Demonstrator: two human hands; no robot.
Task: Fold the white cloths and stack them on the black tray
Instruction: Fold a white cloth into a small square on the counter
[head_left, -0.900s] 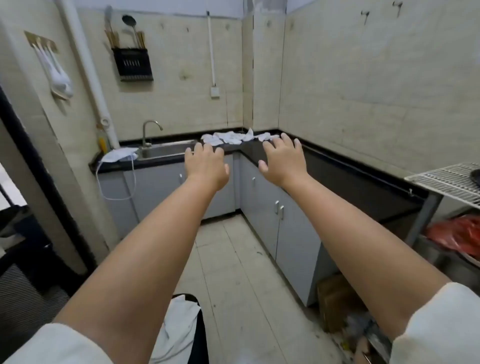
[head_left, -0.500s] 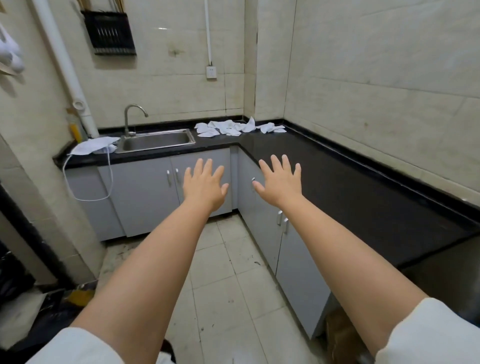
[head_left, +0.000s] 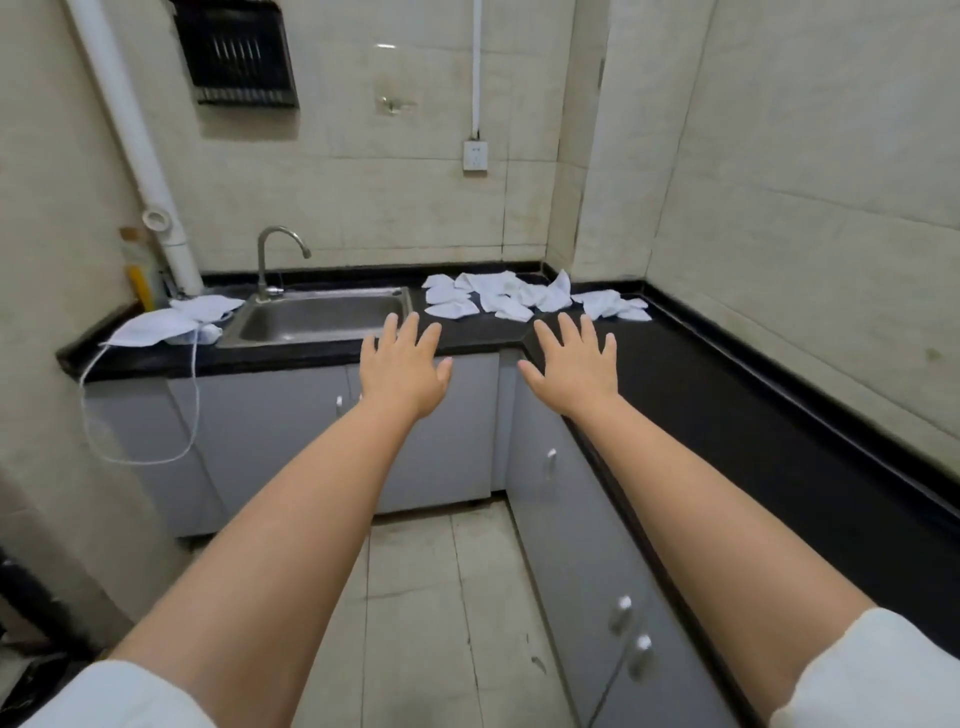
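Note:
Several crumpled white cloths (head_left: 511, 299) lie scattered in the far corner of the black L-shaped countertop (head_left: 727, 415). My left hand (head_left: 402, 371) is stretched out in the air, palm down with fingers spread, in front of the sink's right end. My right hand (head_left: 574, 369) is held the same way over the counter's inner corner, short of the cloths. Neither hand touches or holds anything. No black tray is in view.
A steel sink (head_left: 317, 317) with a tap (head_left: 270, 260) sits left of the cloths. More white cloth with a dangling cord (head_left: 171, 322) lies on the counter's left end. Grey cabinets (head_left: 582, 519) stand below; a tiled floor (head_left: 447, 597) runs between them.
The view has moved closer to the corner counter and tilted down. Both outstretched hands now appear nearer the cloths, still spread and holding nothing.

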